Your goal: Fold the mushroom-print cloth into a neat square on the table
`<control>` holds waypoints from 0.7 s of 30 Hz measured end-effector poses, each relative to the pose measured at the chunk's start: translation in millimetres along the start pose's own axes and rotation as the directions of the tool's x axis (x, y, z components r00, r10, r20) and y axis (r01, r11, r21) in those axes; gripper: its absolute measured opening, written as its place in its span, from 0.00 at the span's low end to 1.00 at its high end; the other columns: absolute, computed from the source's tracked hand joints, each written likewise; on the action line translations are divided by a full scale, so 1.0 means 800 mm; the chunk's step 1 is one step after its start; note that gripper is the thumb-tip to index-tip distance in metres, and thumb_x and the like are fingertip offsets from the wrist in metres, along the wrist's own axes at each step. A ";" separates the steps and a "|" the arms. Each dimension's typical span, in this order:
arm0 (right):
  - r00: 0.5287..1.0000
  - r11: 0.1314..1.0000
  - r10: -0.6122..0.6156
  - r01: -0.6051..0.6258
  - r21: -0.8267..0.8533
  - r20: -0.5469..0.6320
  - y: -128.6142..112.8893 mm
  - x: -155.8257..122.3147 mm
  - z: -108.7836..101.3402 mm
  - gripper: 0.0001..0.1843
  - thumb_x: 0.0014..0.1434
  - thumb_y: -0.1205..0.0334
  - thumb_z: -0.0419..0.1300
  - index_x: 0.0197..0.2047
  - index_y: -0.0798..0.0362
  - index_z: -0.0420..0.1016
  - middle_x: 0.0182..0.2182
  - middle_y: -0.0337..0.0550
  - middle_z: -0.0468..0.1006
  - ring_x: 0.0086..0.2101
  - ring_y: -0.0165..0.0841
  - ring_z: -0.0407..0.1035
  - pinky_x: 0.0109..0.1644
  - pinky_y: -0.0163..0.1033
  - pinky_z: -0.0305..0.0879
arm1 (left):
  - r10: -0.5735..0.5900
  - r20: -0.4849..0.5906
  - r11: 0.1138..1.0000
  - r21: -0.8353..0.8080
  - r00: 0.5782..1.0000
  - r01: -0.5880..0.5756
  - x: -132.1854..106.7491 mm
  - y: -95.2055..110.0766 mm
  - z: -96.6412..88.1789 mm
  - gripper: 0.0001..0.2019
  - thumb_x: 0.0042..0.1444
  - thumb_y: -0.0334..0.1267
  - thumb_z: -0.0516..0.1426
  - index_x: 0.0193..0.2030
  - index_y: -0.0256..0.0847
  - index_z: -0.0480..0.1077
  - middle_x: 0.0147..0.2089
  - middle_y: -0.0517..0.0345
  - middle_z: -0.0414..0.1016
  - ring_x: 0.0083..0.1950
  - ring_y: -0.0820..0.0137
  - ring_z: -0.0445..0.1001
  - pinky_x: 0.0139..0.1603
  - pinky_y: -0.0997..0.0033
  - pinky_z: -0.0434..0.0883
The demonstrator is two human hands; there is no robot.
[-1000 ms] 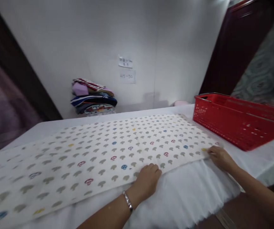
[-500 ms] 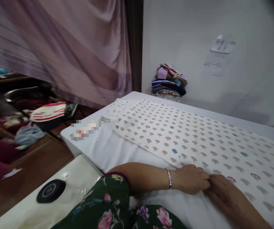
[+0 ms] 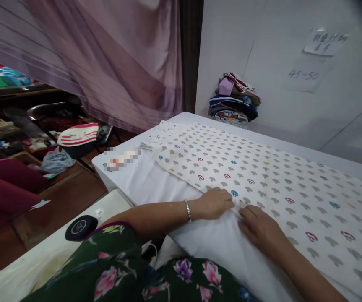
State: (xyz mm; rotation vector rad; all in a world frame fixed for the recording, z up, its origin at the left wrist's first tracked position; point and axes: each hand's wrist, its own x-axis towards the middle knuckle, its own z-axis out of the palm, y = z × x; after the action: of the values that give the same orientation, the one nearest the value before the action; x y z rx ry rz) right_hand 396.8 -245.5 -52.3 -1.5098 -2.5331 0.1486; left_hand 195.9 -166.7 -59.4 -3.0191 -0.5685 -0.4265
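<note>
A long white fabric [image 3: 259,180] printed with grey, red and blue mushrooms lies across a table with a white cover [image 3: 212,243]. At the fabric's near edge, my left hand [image 3: 214,204] is closed, its fingers pinching the hem; a silver bracelet circles that wrist. Just to its right, my right hand [image 3: 261,228] is closed on the same edge, thumb below and fingers on top. A short stretch of hem shows between both hands. Parts of my fingertips are hidden by the cloth and by the hands themselves.
Folded clothes [image 3: 235,100] are stacked against the wall at the back. A pinkish curtain [image 3: 130,58] hangs behind the table. On the pale surface at left sits a black round object [image 3: 81,227]. A striped cushion [image 3: 78,135] and a plastic bag [image 3: 56,160] are farther left.
My hands have moved leftward and up along the fabric's near edge, and a gap has opened between them. The whole view has shifted slightly.
</note>
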 end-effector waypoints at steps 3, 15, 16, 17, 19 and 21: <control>1.000 1.000 0.004 -0.004 -0.026 0.001 -0.008 0.012 0.001 0.06 0.58 0.67 0.51 0.37 0.53 0.68 0.36 0.47 0.70 0.38 0.38 0.65 0.40 0.41 0.64 | -0.107 0.009 0.994 0.019 0.994 0.107 -0.022 -0.020 -0.009 0.07 0.58 0.31 0.51 0.40 0.40 0.69 0.40 0.56 0.72 0.43 0.67 0.67 0.42 0.66 0.62; 0.992 1.000 0.015 -0.014 0.008 -0.126 -0.009 0.017 0.017 0.08 0.62 0.64 0.49 0.38 0.54 0.69 0.36 0.48 0.71 0.41 0.38 0.65 0.44 0.43 0.66 | -0.192 0.022 0.976 -0.102 0.981 0.194 -0.054 -0.066 -0.033 0.14 0.64 0.34 0.45 0.43 0.42 0.72 0.45 0.55 0.74 0.45 0.69 0.69 0.45 0.68 0.65; 0.990 1.000 0.018 -0.016 0.015 -0.140 -0.009 0.016 0.017 0.09 0.62 0.64 0.49 0.39 0.53 0.69 0.37 0.48 0.71 0.41 0.38 0.65 0.44 0.43 0.66 | -0.207 0.003 0.975 -0.087 0.978 0.206 -0.053 -0.066 -0.032 0.14 0.64 0.34 0.45 0.43 0.42 0.72 0.45 0.54 0.74 0.45 0.69 0.69 0.45 0.68 0.64; 0.987 1.000 0.021 -0.018 0.021 -0.156 -0.008 0.015 0.018 0.09 0.63 0.63 0.49 0.40 0.53 0.70 0.37 0.48 0.71 0.41 0.38 0.65 0.43 0.43 0.66 | -0.220 -0.015 0.974 -0.067 0.975 0.218 -0.051 -0.066 -0.031 0.14 0.64 0.34 0.45 0.42 0.41 0.73 0.45 0.54 0.73 0.45 0.68 0.69 0.44 0.68 0.64; 0.981 0.999 0.026 -0.021 0.031 -0.191 -0.008 0.014 0.018 0.11 0.63 0.63 0.48 0.42 0.53 0.70 0.38 0.48 0.72 0.42 0.38 0.66 0.42 0.42 0.67 | -0.234 -0.037 0.972 -0.016 0.972 0.234 -0.049 -0.066 -0.027 0.15 0.64 0.35 0.45 0.41 0.41 0.73 0.44 0.54 0.73 0.44 0.68 0.68 0.42 0.68 0.63; 0.978 0.999 0.032 -0.024 0.042 -0.207 -0.008 0.012 0.019 0.12 0.64 0.63 0.47 0.44 0.52 0.70 0.39 0.48 0.72 0.42 0.38 0.66 0.41 0.41 0.68 | -0.248 -0.042 0.967 0.046 0.968 0.250 -0.047 -0.064 -0.023 0.15 0.64 0.35 0.45 0.39 0.42 0.73 0.41 0.54 0.72 0.41 0.69 0.67 0.40 0.68 0.62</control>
State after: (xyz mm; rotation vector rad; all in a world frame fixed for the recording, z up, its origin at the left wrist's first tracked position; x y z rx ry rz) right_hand 383.7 -239.8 -65.3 -1.4638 -2.3337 0.0418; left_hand 138.8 -133.7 -52.9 -2.8942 -0.9463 -0.4674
